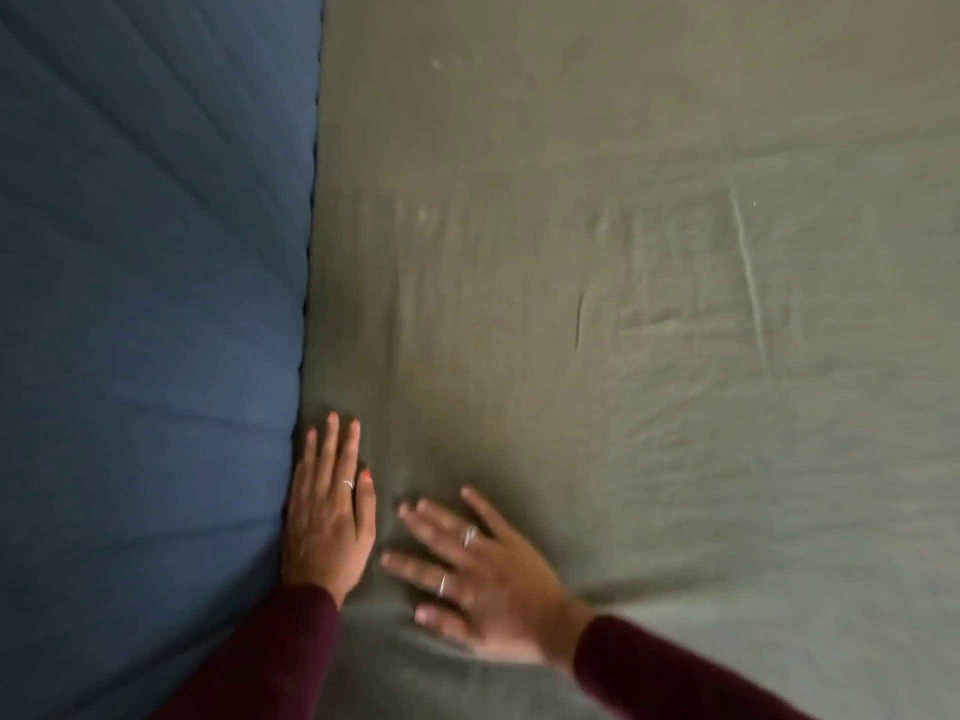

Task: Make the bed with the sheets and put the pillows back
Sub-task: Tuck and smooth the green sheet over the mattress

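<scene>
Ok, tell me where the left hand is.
In the head view, the left hand lies flat at lower centre-left, along the seam between blue fabric and green sheet, beside the right hand.

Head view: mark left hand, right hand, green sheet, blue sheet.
left hand [327, 517], head view, back of the hand
right hand [483, 579], head view, back of the hand
green sheet [623, 252], head view, flat middle
blue sheet [150, 278], head view, middle

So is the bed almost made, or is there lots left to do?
Partly. The green sheet is spread out, though creases show. Right now the left hand and right hand press flat on it beside the blue surface, seemingly smoothing it. No pillows are in view, so putting them back probably remains.
</scene>
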The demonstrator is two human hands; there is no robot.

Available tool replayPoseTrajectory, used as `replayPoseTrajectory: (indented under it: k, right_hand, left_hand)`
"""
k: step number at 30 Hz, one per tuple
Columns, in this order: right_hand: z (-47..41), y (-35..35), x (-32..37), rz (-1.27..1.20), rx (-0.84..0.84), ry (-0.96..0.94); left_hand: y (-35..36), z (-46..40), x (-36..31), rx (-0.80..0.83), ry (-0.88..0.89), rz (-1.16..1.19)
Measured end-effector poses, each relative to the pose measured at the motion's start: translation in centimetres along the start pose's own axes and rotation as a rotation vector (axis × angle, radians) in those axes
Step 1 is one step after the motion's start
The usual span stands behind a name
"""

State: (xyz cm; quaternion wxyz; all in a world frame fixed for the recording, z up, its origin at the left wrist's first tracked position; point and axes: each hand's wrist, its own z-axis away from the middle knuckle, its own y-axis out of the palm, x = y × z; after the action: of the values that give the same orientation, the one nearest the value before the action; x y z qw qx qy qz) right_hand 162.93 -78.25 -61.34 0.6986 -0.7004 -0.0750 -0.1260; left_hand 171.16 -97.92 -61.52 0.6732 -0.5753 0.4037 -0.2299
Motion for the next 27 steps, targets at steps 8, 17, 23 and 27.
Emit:
replayPoseTrajectory:
  k: [8, 17, 23, 27]
  right_hand:
    - [3.6, 1.1, 14.1, -0.095, 0.153, 0.436]
    - [17.7, -6.2, -6.6, 0.084, 0.043, 0.826]
    - [23.0, -2.9, -5.8, 0.172, 0.009, 0.830]
    - [29.7, -0.6, -0.9, 0.275, 0.033, 0.353]
  left_hand:
    - [-1.9, 12.7, -1.6, 0.246, -0.152, -0.101]
    - [-2.5, 9.0, -9.8, 0.309, 0.370, -0.154]
    - [1.2, 7.0, -19.9, 0.330, 0.652, -0.128]
    - [3.7, 13.8, -19.7, 0.493, 1.174, -0.458]
